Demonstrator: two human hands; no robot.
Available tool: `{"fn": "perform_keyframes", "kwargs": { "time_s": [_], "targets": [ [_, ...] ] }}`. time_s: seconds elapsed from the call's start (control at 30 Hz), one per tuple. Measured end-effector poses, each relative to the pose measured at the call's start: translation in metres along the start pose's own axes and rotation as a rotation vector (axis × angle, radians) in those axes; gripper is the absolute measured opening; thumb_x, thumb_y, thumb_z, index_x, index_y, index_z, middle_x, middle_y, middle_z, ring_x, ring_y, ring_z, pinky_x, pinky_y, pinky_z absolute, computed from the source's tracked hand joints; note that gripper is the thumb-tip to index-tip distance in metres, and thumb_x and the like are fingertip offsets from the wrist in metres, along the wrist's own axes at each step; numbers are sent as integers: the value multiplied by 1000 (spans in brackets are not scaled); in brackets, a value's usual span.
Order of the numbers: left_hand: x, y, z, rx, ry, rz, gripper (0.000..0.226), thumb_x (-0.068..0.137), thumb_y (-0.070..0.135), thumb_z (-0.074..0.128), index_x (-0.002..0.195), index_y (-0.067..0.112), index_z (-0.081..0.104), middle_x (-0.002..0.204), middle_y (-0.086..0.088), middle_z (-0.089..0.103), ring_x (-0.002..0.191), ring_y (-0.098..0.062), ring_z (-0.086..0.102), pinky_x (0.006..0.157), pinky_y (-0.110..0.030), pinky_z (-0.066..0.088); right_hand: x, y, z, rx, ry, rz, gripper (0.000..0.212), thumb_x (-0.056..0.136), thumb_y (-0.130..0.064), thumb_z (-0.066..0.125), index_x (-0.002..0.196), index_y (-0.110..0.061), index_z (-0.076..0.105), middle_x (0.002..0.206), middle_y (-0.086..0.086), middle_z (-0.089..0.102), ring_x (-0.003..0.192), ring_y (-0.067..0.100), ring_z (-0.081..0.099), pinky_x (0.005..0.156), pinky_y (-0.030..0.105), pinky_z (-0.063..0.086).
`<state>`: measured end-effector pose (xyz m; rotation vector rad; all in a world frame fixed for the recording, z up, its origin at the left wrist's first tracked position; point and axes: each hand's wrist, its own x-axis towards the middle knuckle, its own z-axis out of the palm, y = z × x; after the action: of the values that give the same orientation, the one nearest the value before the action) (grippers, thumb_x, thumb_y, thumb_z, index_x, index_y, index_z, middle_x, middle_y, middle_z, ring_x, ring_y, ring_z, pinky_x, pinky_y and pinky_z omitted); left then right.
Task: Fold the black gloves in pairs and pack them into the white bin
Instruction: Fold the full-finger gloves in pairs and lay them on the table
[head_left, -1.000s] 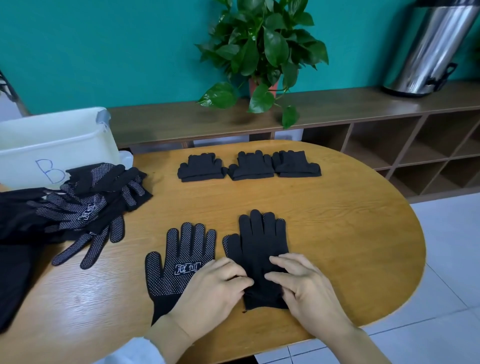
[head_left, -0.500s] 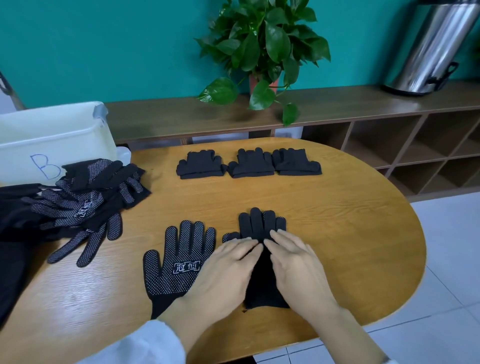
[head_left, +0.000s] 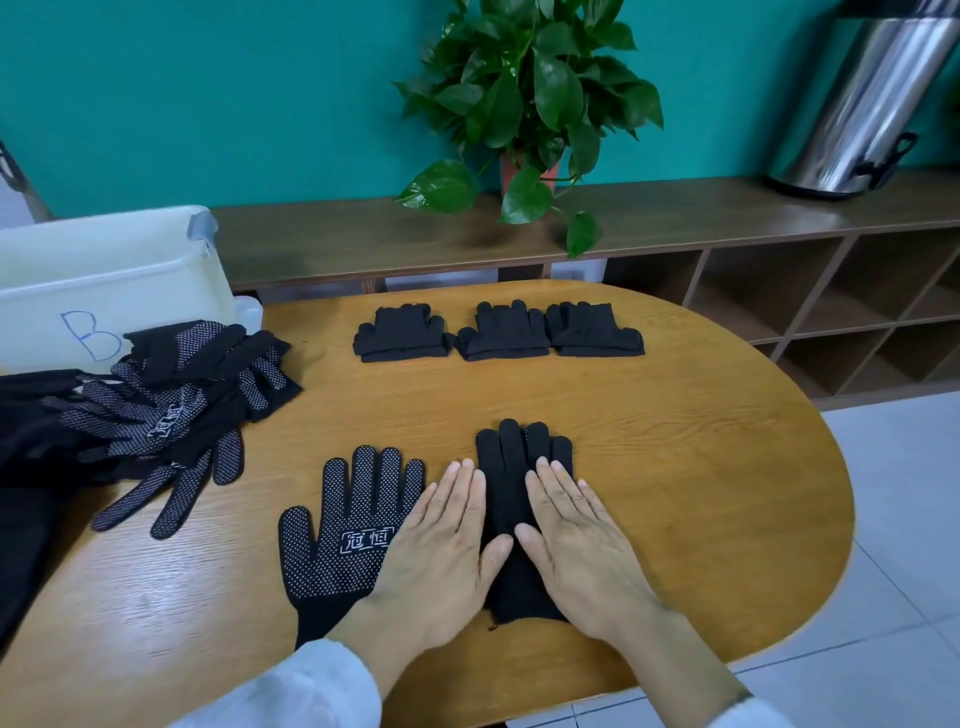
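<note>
Both hands lay flat, fingers straight and close together, pressing a plain glove (head_left: 511, 499) onto the worktop (head_left: 701, 467). The left hand (head_left: 441, 551) covered its left edge and the right hand (head_left: 576, 545) its right edge, thumbs nearly meeting over the middle. A dotted glove (head_left: 345, 525) lay palm up just left, partly under the left hand. Three folded pairs (head_left: 498, 332) sat in a row farther back. A loose pile (head_left: 171, 400) lay beside the bin (head_left: 114, 280) at the far left.

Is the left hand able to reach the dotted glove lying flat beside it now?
Probably yes: the left hand lies flat right beside the dotted glove, already overlapping its edge, nothing between them.
</note>
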<state>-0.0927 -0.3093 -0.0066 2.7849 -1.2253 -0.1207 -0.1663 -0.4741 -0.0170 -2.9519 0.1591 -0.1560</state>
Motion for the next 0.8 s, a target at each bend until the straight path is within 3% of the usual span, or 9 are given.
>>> {"fn": "perform_keyframes", "kwargs": {
  "time_s": [0.07,0.2,0.43,0.63,0.8],
  "targets": [
    [-2,-1,-2,-32,59,40,82,84,62,-21,150,13,-18,157,-2,-26,143,-13,-28,116,-26,-20,-2,2,-7,73,-42,-31,74,90,-57,-11,151,-16,-4,159,-4,-9,147,7,-15,118,25,-12],
    [12,1,-6,35,-15,177,83,88,65,-9,151,12,-20,158,-1,-28,142,-10,-32,118,-28,-18,13,4,-19,-1,-66,-97,70,92,-52,-10,153,-17,-7,161,-3,-13,146,4,-18,116,21,-16],
    [52,-12,-9,114,-166,189,124,68,93,17,151,8,-20,157,-5,-30,143,-12,-31,121,-35,-12,49,22,-15,-93,-222,-120,78,91,-61,-2,153,-17,-13,159,-3,-23,143,6,-27,117,26,-17],
    [61,-17,-7,97,-146,159,131,60,98,8,151,8,-21,157,-6,-29,143,-14,-31,121,-37,-9,61,32,-13,-131,-237,-125,81,83,-68,-15,148,-21,-20,159,-4,-24,143,6,-28,118,28,-16],
    [46,-25,-8,65,6,118,116,68,88,-16,152,8,-17,159,-5,-24,145,-14,-28,121,-35,-11,46,47,-28,-114,-178,-43,89,76,-66,-23,151,-20,-17,159,-6,-22,143,4,-26,118,26,-16]
  ]
}}
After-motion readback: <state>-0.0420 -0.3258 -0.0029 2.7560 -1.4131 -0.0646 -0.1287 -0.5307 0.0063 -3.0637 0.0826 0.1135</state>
